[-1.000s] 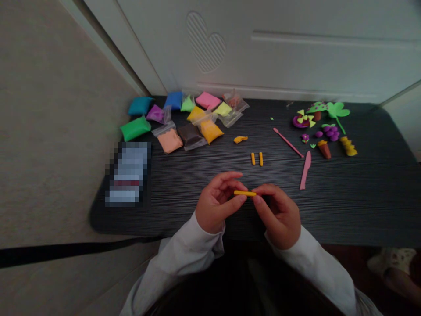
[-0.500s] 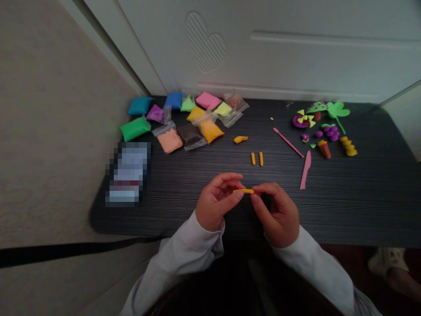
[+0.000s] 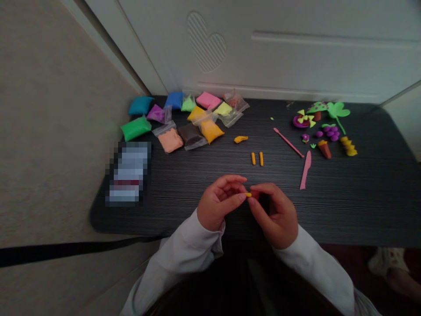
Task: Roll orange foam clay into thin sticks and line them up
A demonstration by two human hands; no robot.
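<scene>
Along the left rear of the surface (image 3: 174,184), packets (image 3: 192,134) sit bunched, probably for easy reach. Left hand (image 3: 215,204) and right hand (image 3: 279,215) have their grips clamped on a yellow roll (image 3: 248,195), showing between fingertips, seemingly to steady it. Farther right lies a knife (image 3: 306,171).

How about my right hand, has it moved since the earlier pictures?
Yes, slightly: your right hand has shifted left, toward your left hand and a little farther from the pink knife, which hasn't moved.
</scene>
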